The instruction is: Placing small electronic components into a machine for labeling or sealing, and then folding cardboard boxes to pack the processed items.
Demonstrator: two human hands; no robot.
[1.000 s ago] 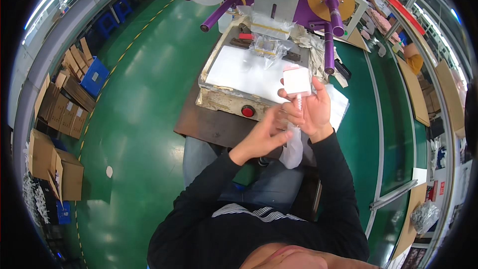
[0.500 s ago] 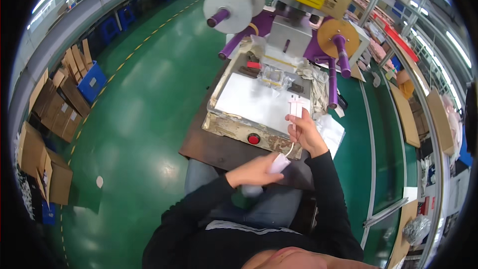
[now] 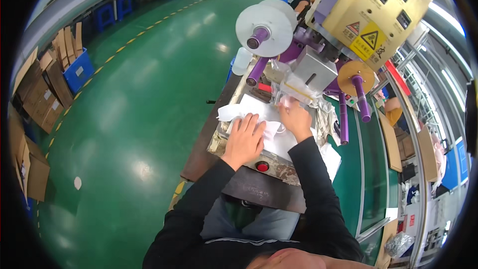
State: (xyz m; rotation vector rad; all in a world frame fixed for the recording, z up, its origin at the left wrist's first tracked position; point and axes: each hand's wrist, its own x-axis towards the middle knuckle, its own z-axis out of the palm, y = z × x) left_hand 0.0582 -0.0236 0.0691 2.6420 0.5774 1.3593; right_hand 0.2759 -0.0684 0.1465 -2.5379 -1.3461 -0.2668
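Note:
At the front of a hot-stamping type press, my right hand [image 3: 297, 121] is closed around a pale pink plug-like piece [image 3: 286, 101]. The piece sits at the clear fixture [image 3: 298, 89] below the metal press head [image 3: 314, 69], and my fingers partly hide it. My left hand [image 3: 243, 140] lies with fingers stretched over a white, limp-looking piece [image 3: 229, 112] on the white work plate [image 3: 285, 142]. More of that white material shows right of the left fingers. A thin pale loop, perhaps the cable, appears between the hands.
A white reel [image 3: 264, 30] and a brown reel [image 3: 356, 77] on purple rods flank the press head. A red button [image 3: 262, 166] is on the front of the base. Crumpled cloth [image 3: 324, 117] lies along the plate's right side. Cardboard boxes [image 3: 47, 92] stand far left.
My right hand has carried the plug-like piece forward to the fixture. My left hand has gone from gripping a pale block near my lap to lying on white material on the plate. The view has shifted.

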